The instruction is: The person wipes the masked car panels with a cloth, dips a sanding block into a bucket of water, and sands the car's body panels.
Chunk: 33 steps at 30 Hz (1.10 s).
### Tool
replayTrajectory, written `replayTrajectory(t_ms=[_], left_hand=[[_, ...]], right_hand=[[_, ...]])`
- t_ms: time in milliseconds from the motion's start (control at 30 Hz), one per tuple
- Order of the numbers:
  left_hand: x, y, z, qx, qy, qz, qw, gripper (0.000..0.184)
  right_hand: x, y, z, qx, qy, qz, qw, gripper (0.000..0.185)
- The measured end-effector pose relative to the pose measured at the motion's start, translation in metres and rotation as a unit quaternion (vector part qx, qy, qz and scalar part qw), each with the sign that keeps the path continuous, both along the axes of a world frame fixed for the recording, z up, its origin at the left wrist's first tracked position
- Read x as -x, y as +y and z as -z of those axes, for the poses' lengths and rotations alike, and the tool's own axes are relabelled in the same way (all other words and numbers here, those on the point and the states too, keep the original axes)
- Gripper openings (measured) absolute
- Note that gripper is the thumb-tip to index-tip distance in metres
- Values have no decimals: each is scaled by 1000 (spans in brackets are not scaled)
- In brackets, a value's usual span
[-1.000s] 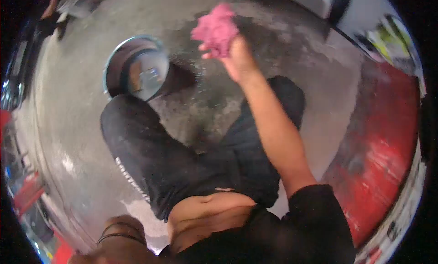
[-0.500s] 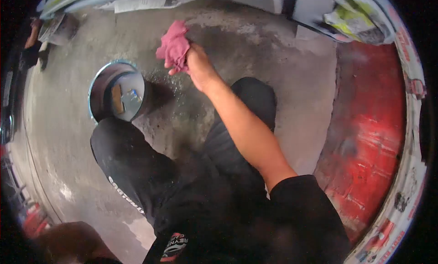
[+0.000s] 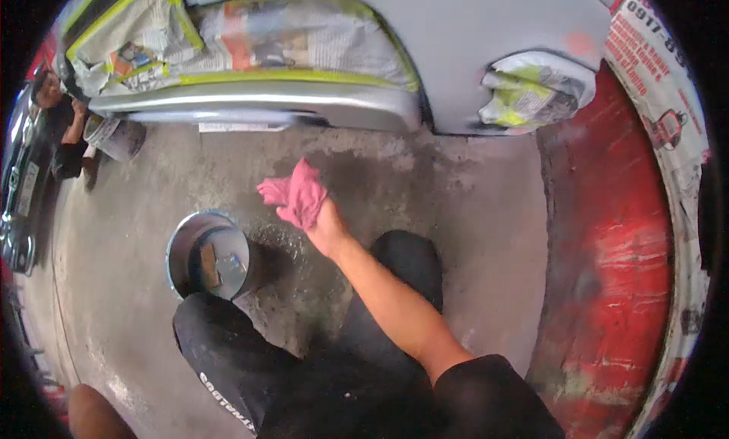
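In the head view, my right hand [image 3: 327, 228] is wrapped round a crumpled pink cloth [image 3: 304, 194], held above the wet concrete floor. Part of the cloth hides my fingers. A round bucket [image 3: 176, 249] stands to the left of the cloth, by my left knee. Inside it is liquid, with a brown block [image 3: 209, 265] and a small bluish item [image 3: 235, 263]. My left hand is out of sight; only part of my left arm [image 3: 99, 415] shows at the bottom left.
Ahead is a grey car body [image 3: 463, 29], partly masked with newspaper [image 3: 304, 40] and yellow-green tape. At the far left a person [image 3: 70, 127] is beside another bucket [image 3: 118, 137], near a dark car [image 3: 23, 188]. A red painted strip [image 3: 615, 234] and printed banner [image 3: 657, 67] border the right.
My view has tilted up, so more of the masked car shows and the bucket sits lower in view. The pink cloth stays in my right hand, its folds hanging differently.
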<state>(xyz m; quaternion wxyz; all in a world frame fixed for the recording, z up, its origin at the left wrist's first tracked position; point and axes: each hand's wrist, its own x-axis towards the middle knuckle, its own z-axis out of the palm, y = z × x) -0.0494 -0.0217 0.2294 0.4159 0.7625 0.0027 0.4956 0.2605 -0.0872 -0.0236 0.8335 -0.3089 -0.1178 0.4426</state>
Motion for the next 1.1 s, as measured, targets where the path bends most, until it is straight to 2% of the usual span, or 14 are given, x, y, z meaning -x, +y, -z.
replayTrajectory(t_ms=[167,200,300,367,467,533,567,667,800,867,900,1000,1067,1100], left_hand=[[-26,14,-25,-30,-47,26,998,61],[-29,16,-31,-36,-54,29,997,60],[-37,22,-42,-48,-85,39,995,60],[-43,28,-45,-49,-107,43,992,59],[-57,39,-32,-29,-136,43,989,59],[-73,45,2,14,-140,32,990,58],[-83,47,26,50,-136,24,989,58],[-102,36,86,146,-67,-9,987,44],[-107,38,133,126,123,17,984,33],[-112,47,153,154,176,27,972,33],[-115,50,159,181,232,38,955,34],[-122,57,168,184,208,21,960,33],[-124,57,177,206,180,18,962,33],[-123,56,177,205,186,18,961,32]], right_hand=[[-6,-33,-38,-12,37,-2,999,42],[-3,-43,-37,41,-63,75,994,38],[-6,-75,-88,154,-329,307,880,35],[-13,-99,-133,162,-385,421,806,39],[-38,-133,-163,256,-441,417,752,46],[-50,-139,-189,371,-518,454,623,50],[-63,-139,-200,366,-528,456,616,50],[-91,-130,-219,368,-574,504,530,53],[-70,-131,-222,350,-565,503,553,51],[-67,-147,-218,282,-516,435,682,47],[-67,-148,-224,279,-517,437,681,47],[-71,-146,-246,276,-524,498,634,49],[-72,-134,-258,245,-455,477,711,51],[-68,-133,-258,243,-455,481,709,51]])
